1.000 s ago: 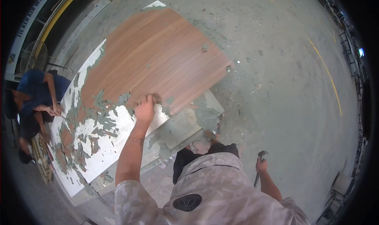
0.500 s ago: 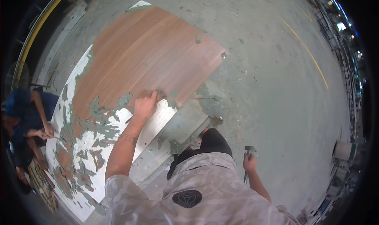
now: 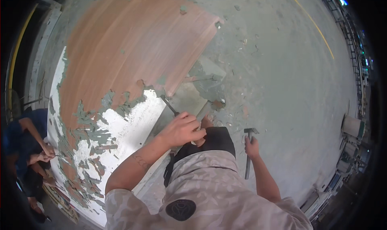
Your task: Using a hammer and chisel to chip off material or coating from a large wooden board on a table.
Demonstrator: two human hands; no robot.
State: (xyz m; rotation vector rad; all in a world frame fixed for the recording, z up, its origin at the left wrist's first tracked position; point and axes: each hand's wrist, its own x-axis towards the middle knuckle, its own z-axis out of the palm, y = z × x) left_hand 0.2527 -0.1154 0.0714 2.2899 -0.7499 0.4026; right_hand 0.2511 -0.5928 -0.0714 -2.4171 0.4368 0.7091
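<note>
My left hand (image 3: 180, 131) is wrapped round the handle of a chisel (image 3: 169, 105); its thin dark blade points away from me, and its tip is at the edge of the wood-grain layer. This brown layer (image 3: 125, 48) covers the far part of a large board lying low in front of me. Nearer, ragged grey-green flakes (image 3: 95, 139) border bare white board (image 3: 135, 125). Held low at my right side, my right hand (image 3: 252, 147) grips a hammer (image 3: 247, 162) by its handle, head up.
At the left edge, a co-worker in dark blue (image 3: 31, 127) has both hands at the board's left side. Grey sheets (image 3: 183, 97) lie beside the board, close to my legs. Scraps (image 3: 218, 105) litter the concrete floor (image 3: 290, 109). Equipment (image 3: 353, 126) stands along the far right.
My left hand has drawn back from the edge of the brown layer toward my body and right, and the chisel blade now shows. The hammer has risen slightly, still in my right hand.
</note>
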